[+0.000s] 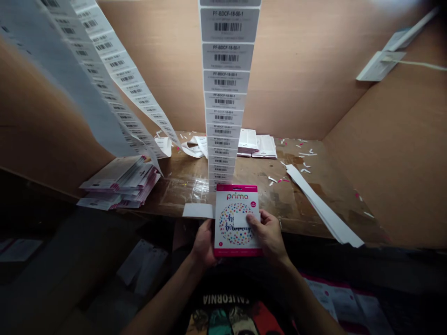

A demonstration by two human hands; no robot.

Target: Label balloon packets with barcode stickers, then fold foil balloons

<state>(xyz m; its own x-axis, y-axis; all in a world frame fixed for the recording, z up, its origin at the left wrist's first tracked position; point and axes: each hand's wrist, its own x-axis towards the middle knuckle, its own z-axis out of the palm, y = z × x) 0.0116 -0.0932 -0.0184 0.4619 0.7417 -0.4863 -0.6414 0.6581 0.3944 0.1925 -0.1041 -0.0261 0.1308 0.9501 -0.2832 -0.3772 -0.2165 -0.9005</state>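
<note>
Far left, stack of pink-edged card packs (118, 184) on a wooden workbench (279, 195). Left hand (204, 242), fingers curled closed around the left edge of a Prima birthday card pack (237, 232), held over the bench's near edge. Strip of barcode labels (225, 60), hanging just behind. Right hand (267, 235), thumb on a white label (240, 219) on the pack's front, fingers behind the right edge. Far right, long white paper strips (324, 204).

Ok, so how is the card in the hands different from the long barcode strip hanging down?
The prima card is short and held by the left hand and right hand, while the barcode strip is very long and hangs down. The card has colourful dots and pink edges; the strip is grey and white with black barcodes. Both carry printing.
</note>
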